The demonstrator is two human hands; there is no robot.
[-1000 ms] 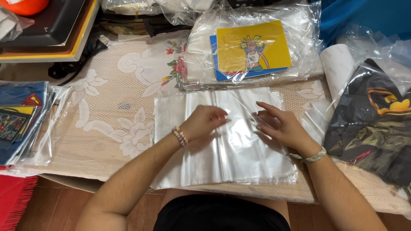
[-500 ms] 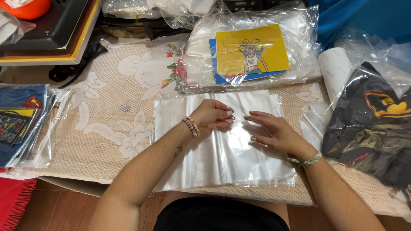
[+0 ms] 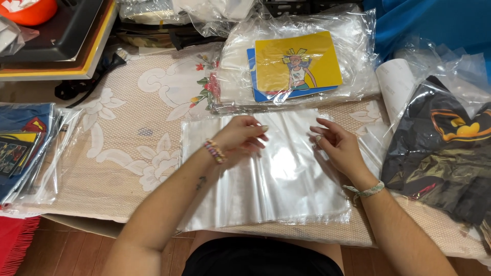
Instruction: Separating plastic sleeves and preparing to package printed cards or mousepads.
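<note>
At the far left edge a stack of bagged prints (image 3: pixel 23 148) lies on the lace cloth (image 3: pixel 133 153), well apart from the work. The bags (image 3: pixel 266 189), a flat pile of clear plastic sleeves, lie in the middle near the table edge, their far end touching the wrapped pile with the yellow card (image 3: pixel 297 62).

The left hand (image 3: pixel 240 137) has moved up from the middle of the pile, where it lay flat a second ago, to the far edge. Its fingers are now curled together, tips meeting at the top sheet, in what looks like a pinch on the film; whether a single sheet is truly caught between them I cannot tell, since the plastic is clear and glares. A bead bracelet (image 3: pixel 215 151) sits at the wrist.

The right hand (image 3: pixel 340 145) has shifted too: it was pressed on the pile beside the left, and now sits at the far right corner, fingers loosely spread and half bent, tips raised off or barely touching the film, gripping nothing that shows. A woven band (image 3: pixel 364 191) is on that wrist.

The pile itself has not slid. Taken together, both hands going from flat smoothing to the far edge reads as the top bag being picked at its opening, with separation only just started and no sheet lifted clear yet.

At the right, a bagged black shirt (image 3: pixel 445 158) lies beside the pile, untouched
</note>
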